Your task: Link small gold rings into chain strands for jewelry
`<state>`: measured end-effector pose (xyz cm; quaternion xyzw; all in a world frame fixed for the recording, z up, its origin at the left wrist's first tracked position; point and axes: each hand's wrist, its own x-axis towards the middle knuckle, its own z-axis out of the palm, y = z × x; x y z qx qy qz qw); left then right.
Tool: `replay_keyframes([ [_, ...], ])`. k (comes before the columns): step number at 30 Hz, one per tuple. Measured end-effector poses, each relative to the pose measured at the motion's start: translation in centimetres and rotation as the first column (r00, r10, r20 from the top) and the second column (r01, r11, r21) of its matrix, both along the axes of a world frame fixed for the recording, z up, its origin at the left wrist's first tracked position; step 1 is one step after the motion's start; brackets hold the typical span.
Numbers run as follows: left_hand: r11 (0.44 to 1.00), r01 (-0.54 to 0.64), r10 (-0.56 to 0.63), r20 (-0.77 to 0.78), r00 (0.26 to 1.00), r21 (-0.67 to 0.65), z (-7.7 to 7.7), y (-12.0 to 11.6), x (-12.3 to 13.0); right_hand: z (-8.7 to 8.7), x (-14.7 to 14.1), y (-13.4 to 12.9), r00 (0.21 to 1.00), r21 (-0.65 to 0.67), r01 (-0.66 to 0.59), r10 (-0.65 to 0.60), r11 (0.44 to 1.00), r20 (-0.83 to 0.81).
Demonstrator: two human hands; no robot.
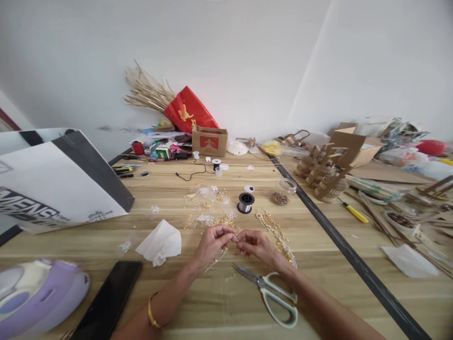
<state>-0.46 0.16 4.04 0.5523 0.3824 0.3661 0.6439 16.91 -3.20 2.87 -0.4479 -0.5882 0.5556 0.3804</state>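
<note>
My left hand (pixel 214 244) and my right hand (pixel 257 244) meet at the middle of the table, fingers pinched. Between their fingertips is a small part of a thin beaded strand, too fine to make out in detail. A length of this beaded strand (pixel 216 261) seems to trail below my left hand onto the wood. Scissors with pale green handles (pixel 279 297) lie partly open just below my right hand. Gold and white jewelry findings (pixel 215 220) are scattered beyond my fingers. Several gold and pearly chains (pixel 278 231) lie right of my right hand.
Behind the findings stand a wire spool (pixel 245 203) and a clear jar of beads (pixel 283 191). At left are a white tissue (pixel 161 243), a black phone (pixel 108 300), a purple device (pixel 44 297) and a white box (pixel 60 184). Small woven baskets (pixel 323 182) and a yellow-handled tool (pixel 355 213) are at right.
</note>
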Motion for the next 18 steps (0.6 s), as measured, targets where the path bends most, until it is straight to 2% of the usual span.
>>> replay_keyframes([
  [4,1.000,0.007,-0.007,-0.011,1.000,-0.002,-0.2,0.3,-0.1,-0.1,0.2,0.1,0.998,0.000,0.065,-0.065,0.998,0.007],
  [9,1.000,0.028,-0.028,-0.028,0.999,0.005,-1.0,0.3,-0.1,-1.0,0.5,0.2,0.978,0.055,0.209,-0.208,0.976,-0.026],
  [14,0.997,0.053,-0.044,-0.144,0.989,0.056,-1.7,0.5,-0.1,-1.9,0.9,0.2,0.945,0.175,0.328,-0.325,0.928,-0.047],
  [18,0.983,0.071,-0.019,-0.290,0.957,0.170,-1.9,0.8,-0.1,-2.2,1.0,-0.1,0.926,0.266,0.370,-0.375,0.890,-0.032],
])
